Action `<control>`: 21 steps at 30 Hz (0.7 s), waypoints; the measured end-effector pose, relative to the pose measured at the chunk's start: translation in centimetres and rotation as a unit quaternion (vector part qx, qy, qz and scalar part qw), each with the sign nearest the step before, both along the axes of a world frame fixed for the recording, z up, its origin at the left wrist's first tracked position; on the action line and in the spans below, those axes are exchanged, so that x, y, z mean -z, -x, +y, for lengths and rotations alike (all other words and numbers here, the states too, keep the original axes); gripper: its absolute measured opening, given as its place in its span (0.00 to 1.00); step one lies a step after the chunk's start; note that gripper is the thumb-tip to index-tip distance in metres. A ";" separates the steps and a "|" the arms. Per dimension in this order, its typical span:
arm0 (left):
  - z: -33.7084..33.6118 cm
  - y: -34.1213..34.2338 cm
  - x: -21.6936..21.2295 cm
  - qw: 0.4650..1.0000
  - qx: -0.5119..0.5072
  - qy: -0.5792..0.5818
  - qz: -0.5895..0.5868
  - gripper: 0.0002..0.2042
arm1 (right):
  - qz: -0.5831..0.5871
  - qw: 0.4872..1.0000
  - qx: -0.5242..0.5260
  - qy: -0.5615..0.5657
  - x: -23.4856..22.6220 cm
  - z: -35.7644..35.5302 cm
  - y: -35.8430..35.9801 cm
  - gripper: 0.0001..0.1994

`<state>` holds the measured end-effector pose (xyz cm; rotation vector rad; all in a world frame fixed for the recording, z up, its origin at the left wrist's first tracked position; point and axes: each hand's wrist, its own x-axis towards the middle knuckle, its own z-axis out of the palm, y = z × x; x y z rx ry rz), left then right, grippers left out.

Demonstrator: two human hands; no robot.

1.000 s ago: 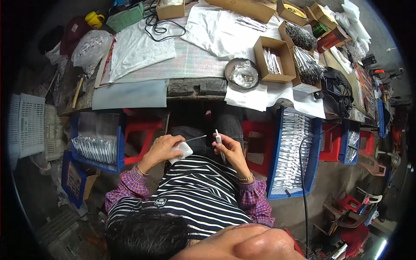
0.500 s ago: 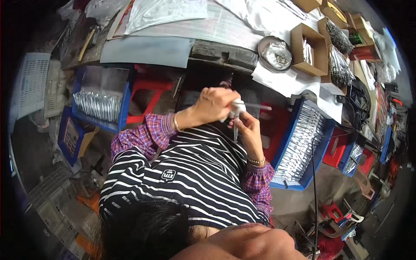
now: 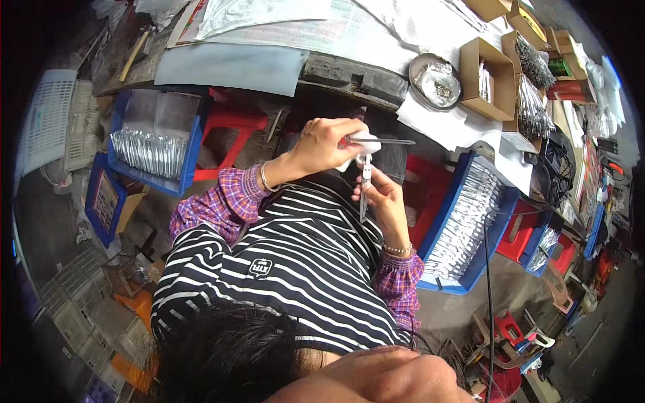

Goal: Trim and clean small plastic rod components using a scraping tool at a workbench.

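Observation:
In front of my striped shirt, my left hand (image 3: 329, 144) is closed on a crumpled white cloth (image 3: 366, 146). A slender dark-grey metal rod (image 3: 393, 142) sticks out to the right from the same hand. Just below and to the right, my right hand (image 3: 384, 195) pinches a slim silvery metal piece (image 3: 365, 195) with small holes near its upper end and a pointed lower end. The top of that piece meets the cloth. The fingers hide part of both metal pieces, so I cannot tell their exact kind.
On the right stands a blue bin (image 3: 474, 287) of silvery metal pieces; another blue bin (image 3: 151, 181) is at left. The workbench (image 3: 356, 82) ahead carries a round metal dish (image 3: 435, 82) and cardboard boxes (image 3: 485, 107). A black cable (image 3: 489, 295) hangs at right.
The rod in my left hand has moved up and now lies almost level. More of the holed metal piece shows above my right fingers. The view has shifted slightly.

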<state>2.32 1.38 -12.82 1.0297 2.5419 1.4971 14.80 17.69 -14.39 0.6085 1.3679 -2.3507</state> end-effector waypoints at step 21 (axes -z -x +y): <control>-0.7 -0.3 0.6 0.982 0.006 -0.034 -0.185 0.15 | -0.028 0.977 0.109 0.179 1.0 1.1 0.2 0.22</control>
